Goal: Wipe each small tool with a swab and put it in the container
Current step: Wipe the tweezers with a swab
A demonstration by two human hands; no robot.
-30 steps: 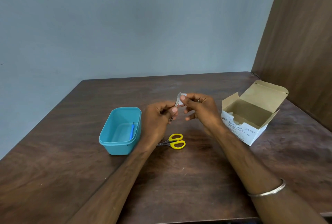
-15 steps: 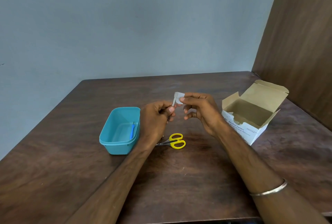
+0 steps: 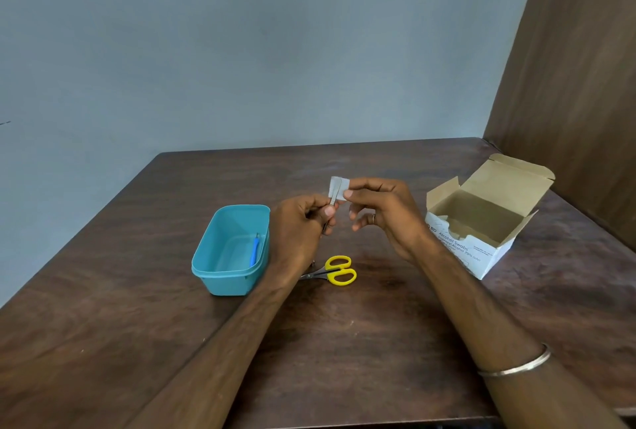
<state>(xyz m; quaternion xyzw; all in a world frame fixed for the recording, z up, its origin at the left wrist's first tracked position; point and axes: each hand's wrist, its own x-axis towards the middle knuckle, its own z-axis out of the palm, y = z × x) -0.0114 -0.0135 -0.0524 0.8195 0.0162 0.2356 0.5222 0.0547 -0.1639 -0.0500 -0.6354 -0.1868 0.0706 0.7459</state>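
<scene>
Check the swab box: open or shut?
Open. The box has its lid flap raised, showing its brown inside.

Metal tweezers (image 3: 333,200) against white swab (image 3: 336,186) (teal container (image 3: 220,275) empty-ish).

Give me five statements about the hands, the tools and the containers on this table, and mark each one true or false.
1. The left hand holds a thin metal tool. True.
2. The right hand pinches a white swab against that tool. True.
3. The yellow-handled scissors lie inside the teal container. False: they lie on the table, to the right of the container, near the left wrist.
4. The teal container holds nothing. False: a blue-handled tool lies in it, along its right wall.
5. The cardboard swab box stands open, its lid flap raised. True.
</scene>
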